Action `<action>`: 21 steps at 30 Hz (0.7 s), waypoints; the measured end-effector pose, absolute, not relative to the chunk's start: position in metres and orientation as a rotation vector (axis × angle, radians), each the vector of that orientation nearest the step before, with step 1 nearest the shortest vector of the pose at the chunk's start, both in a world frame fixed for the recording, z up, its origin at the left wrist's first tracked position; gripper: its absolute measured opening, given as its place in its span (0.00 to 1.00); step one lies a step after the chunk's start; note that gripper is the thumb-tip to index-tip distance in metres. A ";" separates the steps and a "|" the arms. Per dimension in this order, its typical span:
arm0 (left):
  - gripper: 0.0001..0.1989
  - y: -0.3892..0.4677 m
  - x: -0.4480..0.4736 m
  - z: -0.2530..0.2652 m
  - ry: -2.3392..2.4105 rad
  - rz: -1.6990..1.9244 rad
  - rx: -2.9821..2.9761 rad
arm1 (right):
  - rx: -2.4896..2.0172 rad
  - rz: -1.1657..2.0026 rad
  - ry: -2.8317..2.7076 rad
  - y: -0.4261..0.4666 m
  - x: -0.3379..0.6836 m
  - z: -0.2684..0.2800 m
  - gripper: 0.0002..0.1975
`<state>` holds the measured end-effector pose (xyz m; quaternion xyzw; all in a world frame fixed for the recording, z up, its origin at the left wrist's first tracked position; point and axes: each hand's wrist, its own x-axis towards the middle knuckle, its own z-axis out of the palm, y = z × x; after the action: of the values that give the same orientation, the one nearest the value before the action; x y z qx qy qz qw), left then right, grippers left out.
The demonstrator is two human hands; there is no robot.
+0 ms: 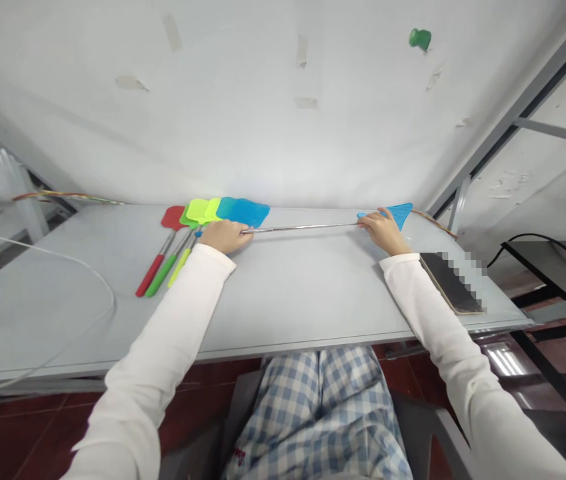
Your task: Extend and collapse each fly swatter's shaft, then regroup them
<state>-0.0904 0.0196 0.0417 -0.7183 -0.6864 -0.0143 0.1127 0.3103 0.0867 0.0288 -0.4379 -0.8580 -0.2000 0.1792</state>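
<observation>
Closing round the two ends of a thin metal rod [307, 227], the fingers of both hands had hold of one blue fly swatter, laid crosswise in the middle of the frame. The left hand [225, 237] was wrapped over the handle end, left of centre, with a bit of blue showing past the knuckles. The right hand [387, 230], right of centre, was bent over the rod beside the blue mesh head [400, 215]; its fingertips were partly hidden, so how tightly they pinched could not be told.

The rod ran straight and long between the hands, so the step in hand looked like drawing the swatter out to length, or pushing it in. Either way, the next move seemed to call for a firm hold at both ends and a pull or push along one line, without bending the thin metal.

Just left of the left hand, more swatters lay on the worktop [303, 293], their heads overlapping: red [173, 218], green, yellow and blue [247, 212]. A dark flat thing [450, 283], partly blurred, lay by the right sleeve, and a white cable [87, 263] curved across the left of the frame.
</observation>
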 end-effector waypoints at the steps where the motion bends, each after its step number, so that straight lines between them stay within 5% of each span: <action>1: 0.23 0.020 -0.091 0.041 -2.016 -0.048 -2.093 | -1.243 -0.552 -2.424 0.086 0.310 0.029 0.15; 8: 0.30 0.020 -0.092 0.042 -1.935 -0.009 -2.051 | -1.195 -0.444 -2.440 0.078 0.296 0.030 0.16; 21: 0.27 0.008 -0.042 0.043 -1.901 -0.114 -2.204 | -1.048 -0.416 -2.508 0.035 0.233 0.041 0.16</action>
<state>-0.0419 0.0080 0.0429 -0.7517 -0.6484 -0.0390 0.1141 0.2330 0.0352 0.0412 -0.3738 -0.8947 -0.1483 0.1946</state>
